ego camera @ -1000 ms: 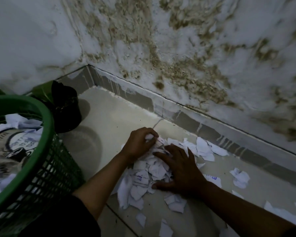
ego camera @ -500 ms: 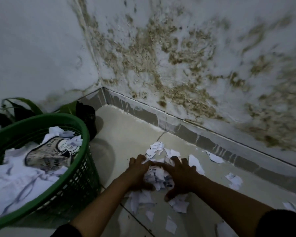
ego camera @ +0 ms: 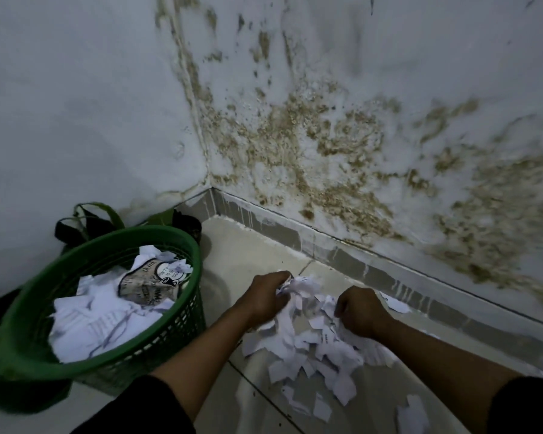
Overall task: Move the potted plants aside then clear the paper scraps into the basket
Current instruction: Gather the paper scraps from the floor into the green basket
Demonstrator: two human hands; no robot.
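White paper scraps [ego camera: 314, 349] lie heaped on the tiled floor in front of me. My left hand [ego camera: 264, 297] grips a bunch of scraps, raised a little off the pile. My right hand [ego camera: 362, 311] is curled round more scraps on the heap's right side. The green mesh basket [ego camera: 19, 358] stands at the left, holding torn paper and a printed wrapper. Two potted plants in black pots [ego camera: 185, 222] with green leaves sit behind the basket in the wall corner.
Stained, peeling walls meet in a corner with a grey skirting [ego camera: 389, 277] along the floor. Loose scraps [ego camera: 413, 415] lie scattered at the lower right. A lone scrap [ego camera: 395, 303] rests by the skirting.
My hands, first flat on the pile, have closed round bunches of scraps and lifted slightly. The view has tilted up and left, showing more of the basket.
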